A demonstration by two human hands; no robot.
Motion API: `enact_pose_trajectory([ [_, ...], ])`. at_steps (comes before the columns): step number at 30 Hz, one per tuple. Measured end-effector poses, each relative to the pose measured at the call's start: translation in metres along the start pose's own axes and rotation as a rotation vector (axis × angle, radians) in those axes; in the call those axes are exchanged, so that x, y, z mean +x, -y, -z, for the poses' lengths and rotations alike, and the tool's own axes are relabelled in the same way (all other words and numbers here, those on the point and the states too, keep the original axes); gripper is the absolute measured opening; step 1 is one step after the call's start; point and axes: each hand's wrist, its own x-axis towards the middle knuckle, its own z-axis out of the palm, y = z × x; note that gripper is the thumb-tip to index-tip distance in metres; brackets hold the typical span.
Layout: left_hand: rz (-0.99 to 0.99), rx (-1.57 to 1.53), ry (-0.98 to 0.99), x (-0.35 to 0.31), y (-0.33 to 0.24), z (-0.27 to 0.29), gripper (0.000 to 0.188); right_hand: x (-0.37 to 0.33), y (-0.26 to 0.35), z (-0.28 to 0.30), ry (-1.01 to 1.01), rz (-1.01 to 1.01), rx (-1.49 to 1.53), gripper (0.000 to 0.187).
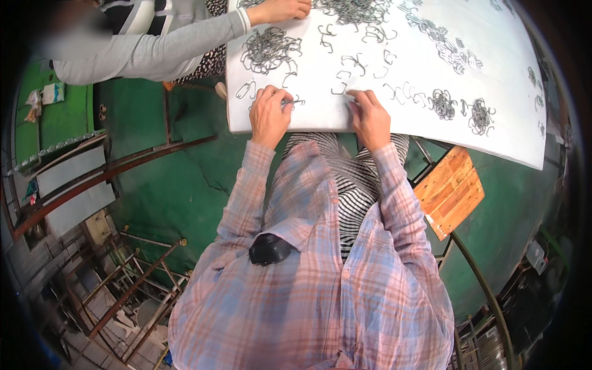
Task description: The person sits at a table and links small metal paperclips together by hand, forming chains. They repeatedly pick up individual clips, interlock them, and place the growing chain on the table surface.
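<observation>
At the near edge of the white bench (324, 114), our left hand (269, 117) pinches a dark wire piece (297, 102) between thumb and fingers, while our right hand (372, 119) curls just beside a bent wire hook (339, 93) (whether it grips anything, we cannot tell). Beyond them we see a tangled wire pile (270, 50) and, farther off, a co-worker's hand (280, 10).

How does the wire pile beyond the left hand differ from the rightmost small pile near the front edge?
Size: the large pile spreads wider; the small pile is compact.
Place: the large pile lies beyond the left hand; the small pile, right of the right hand.
Both are dark and tangled, on the white tabletop.
</observation>
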Motion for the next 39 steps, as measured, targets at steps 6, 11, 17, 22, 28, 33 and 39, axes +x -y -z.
enact_pose_trajectory([
  [6,-0.107,-0.138,0.022,0.006,-0.044,-0.008,0.016,0.001,-0.006,-0.009,0.012,0.075,-0.108,0.027],
  [11,-0.14,-0.212,0.002,0.031,-0.071,-0.044,0.02,-0.02,-0.022,0.001,-0.062,0.055,0.035,0.018],
  [17,-0.057,-0.134,0.101,0.074,-0.062,-0.071,0.014,-0.019,-0.019,-0.005,-0.068,0.075,-0.042,0.008],
  [22,-0.175,-0.175,0.132,0.087,-0.08,-0.073,0.018,-0.013,-0.022,-0.007,0.056,0.199,-0.235,0.011],
  [28,-0.315,-0.225,0.042,0.085,-0.094,-0.092,0.023,-0.023,-0.028,0.016,-0.021,0.132,-0.223,0.01],
  [33,-0.361,-0.172,0.068,0.079,-0.116,-0.087,0.016,-0.041,-0.078,0.093,-0.463,-0.235,-0.097,0.009],
  [39,-0.347,-0.017,0.085,0.083,-0.133,-0.106,0.011,-0.054,-0.089,0.12,-0.558,-0.338,0.129,0.004],
])
